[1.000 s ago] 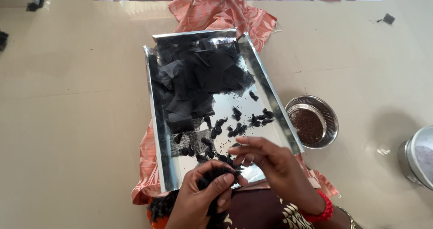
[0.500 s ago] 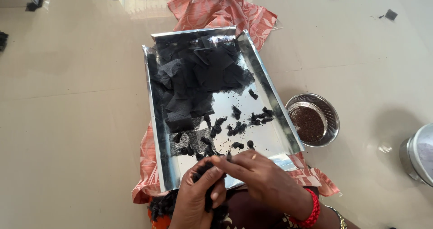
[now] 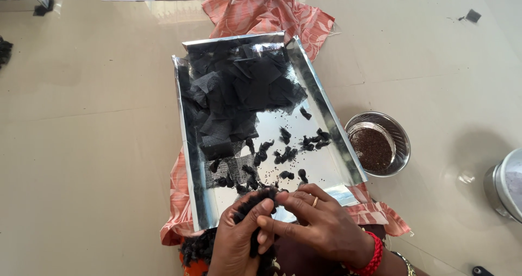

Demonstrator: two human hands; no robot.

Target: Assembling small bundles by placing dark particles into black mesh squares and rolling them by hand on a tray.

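Left hand: left hand (image 3: 236, 240) at the lower centre of the frame, over the near edge of the tray; fingers (image 3: 260, 208) curled shut around a small piece of black mesh fabric (image 3: 255, 202).
Right hand: right hand (image 3: 321, 224) just right of the left one and touching it; fingertips (image 3: 283, 199) pinched narrow on the same black piece at its top. A gold ring (image 3: 315, 202) sits on one finger and a red bangle (image 3: 372, 257) on the wrist.
Held piece: bunched and dark, gripped between both hands at the lower centre of the frame, above the near end of the tray; its exact shape is hidden by the fingers.
Tray: shiny metal tray (image 3: 326, 170), rectangular with raised sides, in the middle of the frame, long axis running from top to bottom.
Tray, far half: a loose heap of flat black mesh squares (image 3: 239, 94), overlapping, filling the upper half of the tray.
Tray, near half: many small black twisted bundles (image 3: 285, 152) scattered on the bare metal, with fine dark grains among them.
Under the tray: orange patterned cloth (image 3: 266, 7), showing past the top edge and at both lower corners.
Bowl: small round steel bowl (image 3: 399, 137) at right of the tray, just beside its right wall, holding dark brown seeds (image 3: 371, 148).
Right edge of frame: part of a round steel container (image 3: 503, 186), cut off by the frame.
Surface: pale beige floor (image 3: 92, 134) carries everything.
Lower edge: a mass of black material (image 3: 196, 247) lies below the tray, left of the left hand.
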